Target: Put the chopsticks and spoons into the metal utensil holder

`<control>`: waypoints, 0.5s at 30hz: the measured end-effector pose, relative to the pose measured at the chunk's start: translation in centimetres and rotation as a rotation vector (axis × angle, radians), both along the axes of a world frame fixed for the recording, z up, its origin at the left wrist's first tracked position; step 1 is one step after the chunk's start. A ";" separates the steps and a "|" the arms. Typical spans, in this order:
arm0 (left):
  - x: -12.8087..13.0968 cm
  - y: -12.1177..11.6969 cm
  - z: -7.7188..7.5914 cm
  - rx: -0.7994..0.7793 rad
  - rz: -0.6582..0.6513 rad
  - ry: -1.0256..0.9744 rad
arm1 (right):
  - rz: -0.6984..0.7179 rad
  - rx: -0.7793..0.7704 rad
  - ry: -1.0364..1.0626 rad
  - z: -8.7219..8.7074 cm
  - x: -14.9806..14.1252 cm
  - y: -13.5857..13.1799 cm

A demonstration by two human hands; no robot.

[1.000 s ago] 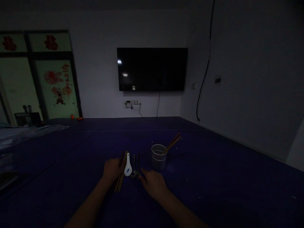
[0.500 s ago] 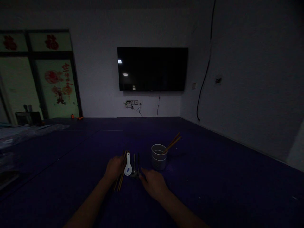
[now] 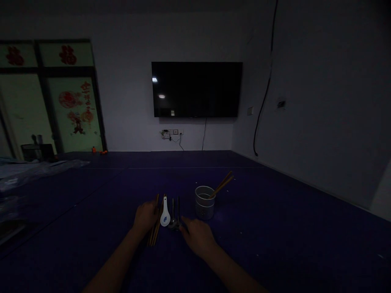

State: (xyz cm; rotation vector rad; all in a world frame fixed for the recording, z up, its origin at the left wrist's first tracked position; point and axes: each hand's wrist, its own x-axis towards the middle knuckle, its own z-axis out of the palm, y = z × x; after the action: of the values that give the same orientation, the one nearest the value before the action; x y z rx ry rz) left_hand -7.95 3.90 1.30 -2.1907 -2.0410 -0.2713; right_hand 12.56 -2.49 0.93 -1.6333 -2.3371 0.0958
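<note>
Several wooden chopsticks lie in a loose bundle on the dark blue surface. My left hand is closed at their left side, its fingertips gripping at least one chopstick and hiding part of the bundle. Just right of them is a white soup spoon with a blue mark in its bowl. Two metal spoons lie beside it, their bowls dim and overlapping. My right hand rests at their right, index finger and thumb apart, near or touching the right-hand spoon. Behind this hand stands a metal cup with chopsticks leaning out.
Clear plastic wrapping and a dark box lie at the far left. Small orange objects sit by the door. A television hangs on the back wall, and a black cable runs down the right wall.
The top of a chopstick at my left hand has shifted left, away from the others, and the hand has moved slightly left. My right hand and the spoons stay nearly still.
</note>
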 end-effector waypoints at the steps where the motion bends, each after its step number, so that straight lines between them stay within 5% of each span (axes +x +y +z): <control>1: 0.0 0.0 0.0 -0.002 0.026 0.002 | 0.000 -0.001 -0.004 0.0 0.0 0.0; 7: 0.2 -0.5 0.2 -0.032 0.152 0.021 | -0.002 0.019 -0.007 0.2 -0.1 -0.1; 15: 0.6 -0.8 0.4 -0.055 0.131 0.035 | 0.002 0.004 -0.013 0.2 -0.1 -0.1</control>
State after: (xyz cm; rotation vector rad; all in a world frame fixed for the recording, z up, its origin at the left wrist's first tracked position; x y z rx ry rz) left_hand -7.31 3.10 1.69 -2.0646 -2.1863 -0.1628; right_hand 12.50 -2.58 1.12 -1.6346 -2.3464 0.0813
